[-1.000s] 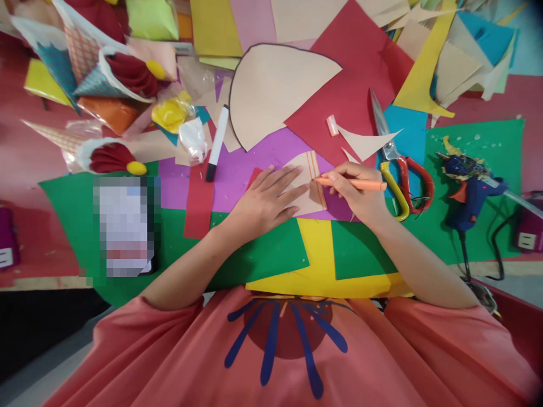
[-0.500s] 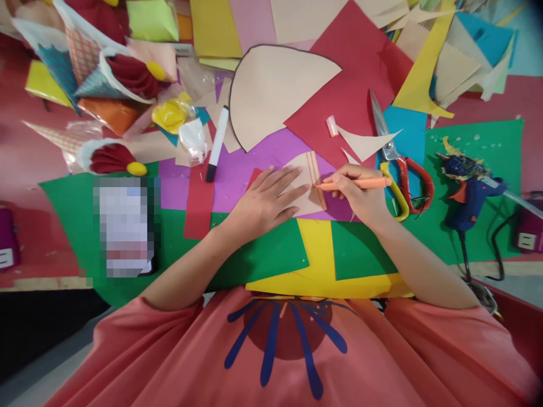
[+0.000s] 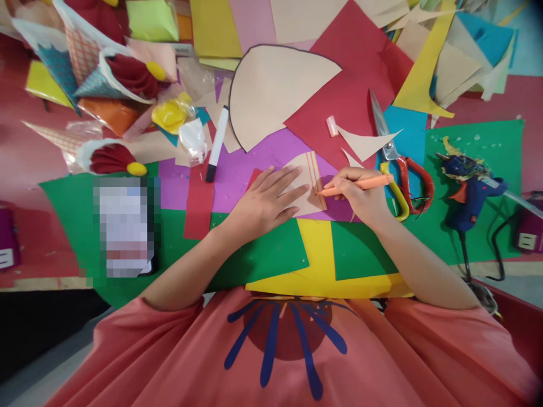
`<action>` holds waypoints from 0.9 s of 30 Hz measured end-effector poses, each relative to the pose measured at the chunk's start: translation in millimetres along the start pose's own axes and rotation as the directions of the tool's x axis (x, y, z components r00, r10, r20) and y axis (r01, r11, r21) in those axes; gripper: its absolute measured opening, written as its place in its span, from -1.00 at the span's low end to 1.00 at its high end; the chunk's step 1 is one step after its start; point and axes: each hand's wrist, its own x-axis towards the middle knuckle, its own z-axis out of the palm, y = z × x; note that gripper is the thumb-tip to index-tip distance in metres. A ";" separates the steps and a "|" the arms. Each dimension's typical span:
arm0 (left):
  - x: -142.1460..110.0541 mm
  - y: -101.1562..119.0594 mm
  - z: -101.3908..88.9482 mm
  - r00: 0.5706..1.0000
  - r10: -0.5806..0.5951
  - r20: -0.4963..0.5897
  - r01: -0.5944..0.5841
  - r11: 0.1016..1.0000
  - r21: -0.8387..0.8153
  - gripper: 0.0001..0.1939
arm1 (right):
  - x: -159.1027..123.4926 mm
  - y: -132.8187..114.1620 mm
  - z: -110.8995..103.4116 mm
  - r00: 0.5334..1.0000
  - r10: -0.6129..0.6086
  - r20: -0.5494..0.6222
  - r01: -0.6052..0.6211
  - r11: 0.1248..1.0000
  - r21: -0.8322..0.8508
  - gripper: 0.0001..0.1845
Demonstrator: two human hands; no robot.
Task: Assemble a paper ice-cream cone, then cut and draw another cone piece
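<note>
A small beige paper piece (image 3: 302, 195) with several orange lines along its right side lies on a purple sheet (image 3: 178, 186). My left hand (image 3: 265, 200) rests flat on it, fingers spread, covering its left part. In my right hand (image 3: 360, 192) is an orange felt-tip pen (image 3: 373, 181), pinched near its tip. The tip is at the lined right part of the paper; whether it touches, I cannot tell. Scissors (image 3: 401, 164) with red and yellow handles lie just right of my right hand. A small pale pink cap (image 3: 332, 126) lies above it.
A black-outlined beige cut-out (image 3: 275, 90) and a white marker (image 3: 217, 144) lie beyond my hands. A blue glue gun (image 3: 473, 198) with its cord sits at right. Paper ice-cream cones (image 3: 123, 73) are at upper left, a blurred phone (image 3: 127, 226) at left. Paper scraps (image 3: 462, 62) crowd the upper right.
The pen tip has moved slightly down and to the right along the paper, with my right hand shifting a little. My left hand has stayed in place.
</note>
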 end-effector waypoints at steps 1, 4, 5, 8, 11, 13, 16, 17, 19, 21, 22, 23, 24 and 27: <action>0.0 0.0 -0.1 1.000 -0.004 0.005 0.004 1.000 -0.001 -0.57 | -0.3 0.3 -0.1 1.000 -0.007 -0.009 0.007 1.000 -0.002 -0.79; -0.1 0.0 -0.2 1.000 -0.014 0.012 0.014 1.000 -0.018 -0.57 | -1.6 1.3 -0.2 1.000 -0.017 -0.018 0.017 1.000 0.007 -0.80; -0.3 0.0 -0.1 1.000 -0.016 0.012 0.016 1.000 -0.026 -0.57 | -2.1 1.6 -0.3 1.000 -0.018 -0.016 0.018 1.000 0.012 -0.80; -0.6 -0.2 0.1 1.000 -0.012 0.012 0.013 0.999 -0.031 -0.57 | -3.2 2.7 -0.6 1.000 -0.019 -0.004 0.019 1.000 0.012 -0.80; -0.5 -0.4 0.6 1.000 0.000 -0.001 0.000 1.000 -0.017 -0.57 | -3.7 4.7 -1.1 0.999 -0.052 0.010 0.052 0.999 0.014 -0.79; -0.4 -0.5 1.0 1.000 0.003 -0.008 -0.003 1.000 -0.016 -0.57 | -4.0 6.0 -1.2 0.997 -0.073 0.013 0.073 0.997 0.026 -0.81; -0.2 -0.4 1.0 1.000 -0.011 0.002 0.011 0.999 -0.033 -0.57 | -5.0 6.3 -1.4 0.998 -0.060 0.013 0.059 0.997 0.054 -0.81; -0.2 -0.4 0.9 1.000 -0.017 0.007 0.017 0.999 -0.039 -0.56 | -5.3 5.7 -1.6 0.998 -0.055 0.017 0.054 0.997 0.054 -0.79; -0.4 -0.6 0.9 1.000 -0.019 0.011 0.019 0.999 -0.043 -0.56 | -6.0 4.0 -2.0 0.998 -0.057 0.032 0.056 0.998 0.031 -0.76; -0.6 -1.0 1.1 1.000 -0.010 0.009 0.011 0.999 -0.032 -0.55 | -6.3 1.7 -2.6 0.996 -0.074 0.047 0.075 0.997 -0.018 -0.75; -0.8 -1.3 1.3 1.000 -0.003 0.007 0.004 1.000 -0.024 -0.55 | -6.3 0.6 -2.8 0.995 -0.084 0.052 0.086 0.995 -0.045 -0.76; -0.9 -1.5 1.5 1.000 0.001 0.004 -0.001 1.000 -0.016 -0.54 | -6.3 -0.5 -3.0 0.994 -0.092 0.055 0.096 0.993 -0.071 -0.77; -1.0 -1.7 1.7 1.000 0.004 0.002 -0.004 1.000 -0.010 -0.54 | -6.1 -1.3 -3.0 0.993 -0.101 0.055 0.106 0.990 -0.094 -0.78; -0.9 -1.7 1.8 1.000 0.007 0.001 -0.007 1.000 -0.001 -0.54 | -5.2 -1.9 -2.8 0.991 -0.119 0.057 0.125 0.984 -0.128 -0.78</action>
